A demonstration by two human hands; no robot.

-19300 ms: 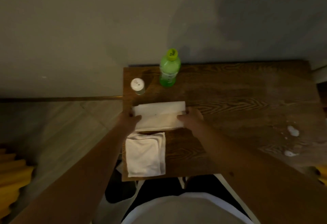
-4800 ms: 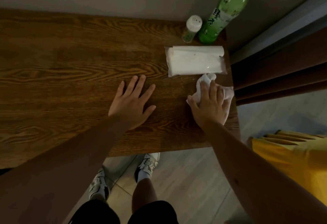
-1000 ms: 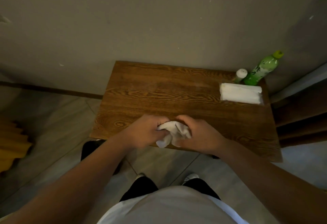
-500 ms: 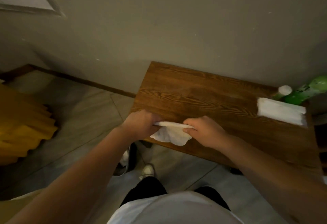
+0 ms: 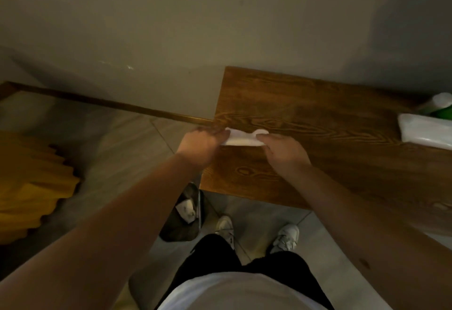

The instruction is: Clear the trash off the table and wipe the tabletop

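A white cloth point(image 5: 241, 138) lies stretched flat near the left edge of the brown wooden table point(image 5: 330, 123). My left hand point(image 5: 201, 144) pinches its left end at the table's edge. My right hand point(image 5: 285, 152) pinches its right end, with the palm over the tabletop. Most of the cloth is hidden by my fingers; only a narrow white strip shows between them.
A white tissue pack point(image 5: 425, 130) lies at the table's right end, with a white-capped jar point(image 5: 441, 99) and a green bottle point(image 5: 444, 113) behind it. A dark trash bin point(image 5: 183, 214) holding white paper stands below the table's left corner. Something yellow point(image 5: 29, 182) sits at the left.
The cloth was bunched between both hands at the table's front edge; now it is pulled out flat on the tabletop. Both hands moved forward, and the view swung left.
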